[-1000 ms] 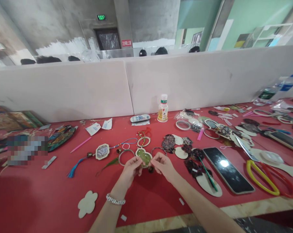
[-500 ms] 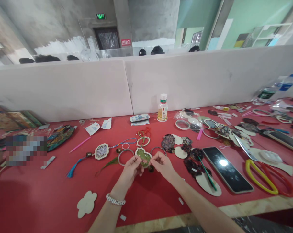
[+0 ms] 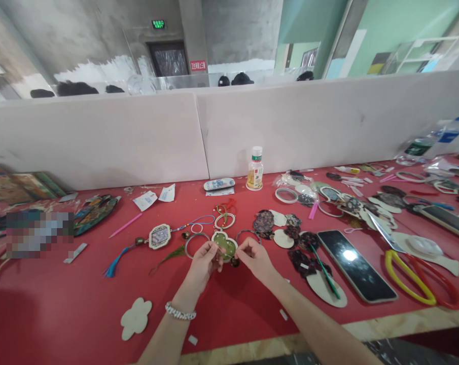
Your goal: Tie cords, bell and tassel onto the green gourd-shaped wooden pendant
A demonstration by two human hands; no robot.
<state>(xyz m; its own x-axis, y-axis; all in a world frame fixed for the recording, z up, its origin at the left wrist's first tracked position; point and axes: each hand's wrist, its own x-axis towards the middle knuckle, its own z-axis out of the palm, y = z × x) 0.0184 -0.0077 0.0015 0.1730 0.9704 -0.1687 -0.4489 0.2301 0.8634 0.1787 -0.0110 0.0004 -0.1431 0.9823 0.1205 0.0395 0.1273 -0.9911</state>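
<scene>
Two bare hands meet near the middle of the red table (image 3: 80,309), and between their fingertips is the green pendant (image 3: 225,243), pale-rimmed and lobed. Your left hand (image 3: 202,261) has thumb and finger drawn together in a pinch over the pendant's near left part; your right hand (image 3: 258,260) pinches likewise by its right edge. You cannot tell from here whether either grips something thin. A dark bell (image 3: 235,262) sits just below the pendant, between your hands. Left of your left fingers is a grey ring (image 3: 186,247), and farther left an octagonal charm (image 3: 160,236). To your right lie the phone (image 3: 356,266) and scissors (image 3: 410,279); the bottle (image 3: 255,173) stands on the far side.
</scene>
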